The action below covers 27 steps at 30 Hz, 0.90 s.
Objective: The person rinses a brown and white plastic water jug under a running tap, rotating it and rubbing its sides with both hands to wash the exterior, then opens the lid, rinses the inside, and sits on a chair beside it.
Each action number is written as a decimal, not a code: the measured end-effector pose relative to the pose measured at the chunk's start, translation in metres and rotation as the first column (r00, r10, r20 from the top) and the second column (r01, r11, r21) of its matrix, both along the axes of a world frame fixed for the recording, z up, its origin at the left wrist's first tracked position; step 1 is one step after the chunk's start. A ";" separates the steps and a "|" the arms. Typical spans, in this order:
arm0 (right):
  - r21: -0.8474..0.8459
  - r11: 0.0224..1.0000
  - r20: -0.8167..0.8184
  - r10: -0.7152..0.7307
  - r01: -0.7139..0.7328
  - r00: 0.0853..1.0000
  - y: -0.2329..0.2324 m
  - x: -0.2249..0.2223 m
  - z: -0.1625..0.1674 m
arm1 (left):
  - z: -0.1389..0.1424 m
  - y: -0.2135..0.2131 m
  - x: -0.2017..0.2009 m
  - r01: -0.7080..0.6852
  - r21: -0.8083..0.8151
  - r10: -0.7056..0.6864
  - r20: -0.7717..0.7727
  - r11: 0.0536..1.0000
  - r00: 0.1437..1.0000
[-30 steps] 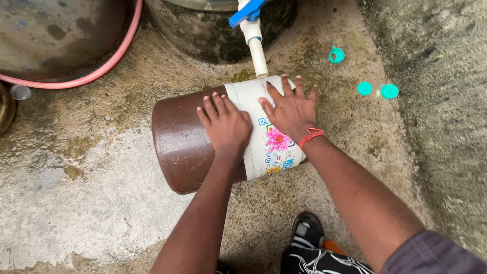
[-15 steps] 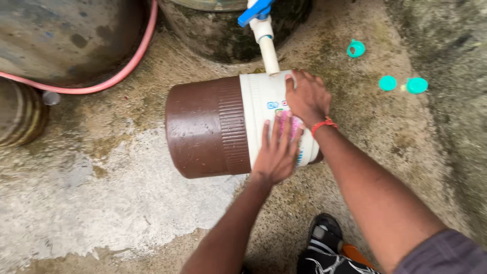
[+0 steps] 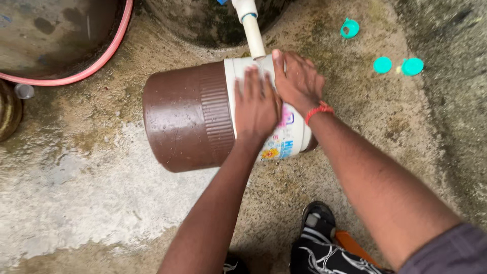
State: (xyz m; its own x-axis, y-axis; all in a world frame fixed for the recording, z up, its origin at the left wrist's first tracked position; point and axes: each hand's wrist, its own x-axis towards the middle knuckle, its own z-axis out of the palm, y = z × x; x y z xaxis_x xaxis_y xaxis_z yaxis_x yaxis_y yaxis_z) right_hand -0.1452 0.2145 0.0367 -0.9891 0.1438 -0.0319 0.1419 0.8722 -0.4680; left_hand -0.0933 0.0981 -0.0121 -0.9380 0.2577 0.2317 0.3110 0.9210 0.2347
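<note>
Both hands pressed flat on a tipped jug under a white pipe.

I see the brown and white jug [image 3: 203,114] lying on its side on the wet concrete floor [image 3: 76,203]. My left hand [image 3: 257,106] lies open, fingers spread over the white band, its colourful printed label [image 3: 281,144] just below my palm. My right hand [image 3: 298,81] cups the rim, fingers loosely curved. The white pipe [image 3: 253,33] ends at my fingertips. Three teal caps [image 3: 383,64] lie well right of them.

One brown-and-white jug [image 3: 203,114], three teal caps [image 3: 382,64], one pink hose [image 3: 91,66], two hands [image 3: 258,104].
</note>
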 end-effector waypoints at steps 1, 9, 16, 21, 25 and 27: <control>0.001 1.000 0.003 0.014 -0.014 1.000 -0.001 -0.002 0.003 | -0.002 -0.002 0.012 0.095 -0.013 -0.096 -0.027 0.995 0.995; -0.104 0.992 0.121 0.084 -0.071 0.989 0.017 -0.017 -0.010 | -0.009 -0.025 0.083 0.593 -0.402 -0.612 0.094 0.698 0.785; -0.343 0.937 -0.109 0.028 -0.064 0.994 0.054 0.030 -0.032 | 0.059 -0.088 0.074 0.290 -0.256 -0.167 0.413 0.922 0.895; -0.466 0.786 0.302 -0.289 0.406 0.908 0.062 0.079 -0.030 | 0.082 -0.139 0.084 -0.402 -0.152 0.422 0.492 0.903 0.762; -0.732 0.488 0.495 -0.097 0.475 0.863 0.061 0.097 -0.023 | 0.048 -0.176 0.084 -0.653 -0.024 0.577 0.493 0.757 0.651; -0.640 0.606 0.580 -0.022 0.472 0.814 0.067 0.101 -0.016 | 0.023 -0.201 0.083 -0.817 0.186 0.630 0.551 0.547 0.547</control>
